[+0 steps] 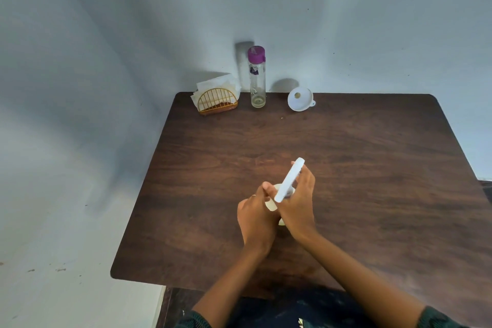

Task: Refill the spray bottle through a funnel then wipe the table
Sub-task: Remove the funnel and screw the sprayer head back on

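A small white spray bottle (pixel 272 205) stands near the middle of the dark wooden table (pixel 372 168), mostly hidden between my hands. My left hand (pixel 255 217) wraps around its body. My right hand (pixel 298 202) is closed on the white spray head (pixel 289 180), which tilts up and away over the bottle's neck. A white funnel (pixel 300 99) lies on its side at the table's far edge. Beside it, to the left, stands a tall clear bottle (pixel 257 82) with a purple cap, a little liquid showing at its bottom.
A gold wire holder (pixel 217 101) with white paper napkins (pixel 221 84) sits at the far left corner of the table. A pale wall runs behind the table and along its left side.
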`<act>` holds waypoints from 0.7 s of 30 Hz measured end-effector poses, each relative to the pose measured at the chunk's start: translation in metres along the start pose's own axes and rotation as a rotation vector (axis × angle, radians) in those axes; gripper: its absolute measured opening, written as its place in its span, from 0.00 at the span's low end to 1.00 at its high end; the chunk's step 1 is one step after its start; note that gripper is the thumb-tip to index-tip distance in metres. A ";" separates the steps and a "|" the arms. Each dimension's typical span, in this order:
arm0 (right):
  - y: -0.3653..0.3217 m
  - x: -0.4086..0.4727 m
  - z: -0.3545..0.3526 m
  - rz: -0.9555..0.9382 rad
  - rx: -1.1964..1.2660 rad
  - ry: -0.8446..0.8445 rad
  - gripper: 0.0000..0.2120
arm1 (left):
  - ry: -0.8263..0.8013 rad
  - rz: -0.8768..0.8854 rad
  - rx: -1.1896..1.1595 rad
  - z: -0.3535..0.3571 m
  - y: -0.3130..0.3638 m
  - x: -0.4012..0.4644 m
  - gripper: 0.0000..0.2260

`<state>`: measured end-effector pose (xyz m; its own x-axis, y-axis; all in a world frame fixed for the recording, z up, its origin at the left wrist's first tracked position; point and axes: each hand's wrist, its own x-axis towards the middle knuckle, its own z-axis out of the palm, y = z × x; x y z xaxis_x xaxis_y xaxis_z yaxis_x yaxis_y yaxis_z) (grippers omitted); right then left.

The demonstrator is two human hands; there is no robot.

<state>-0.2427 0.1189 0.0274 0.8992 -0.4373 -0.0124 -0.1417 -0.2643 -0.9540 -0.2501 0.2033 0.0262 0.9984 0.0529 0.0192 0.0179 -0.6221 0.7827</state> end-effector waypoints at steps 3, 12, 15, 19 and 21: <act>0.001 0.002 -0.006 -0.054 -0.045 0.031 0.27 | -0.119 0.067 0.006 0.002 -0.006 -0.004 0.09; -0.014 -0.004 -0.016 -0.154 0.088 0.052 0.11 | -0.477 -0.012 -0.149 0.003 -0.035 -0.027 0.38; -0.017 -0.004 -0.012 -0.060 0.245 -0.067 0.07 | -0.525 -0.062 -0.231 -0.003 -0.036 -0.027 0.46; -0.034 -0.003 -0.007 0.056 0.368 -0.170 0.13 | -0.495 -0.073 -0.255 -0.012 -0.045 -0.030 0.49; -0.045 -0.001 -0.005 0.116 0.406 -0.210 0.13 | -0.467 -0.082 -0.248 -0.018 -0.050 -0.032 0.48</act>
<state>-0.2397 0.1266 0.0719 0.9571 -0.2498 -0.1467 -0.1109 0.1519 -0.9821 -0.2841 0.2463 -0.0024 0.9129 -0.2946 -0.2825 0.1399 -0.4243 0.8946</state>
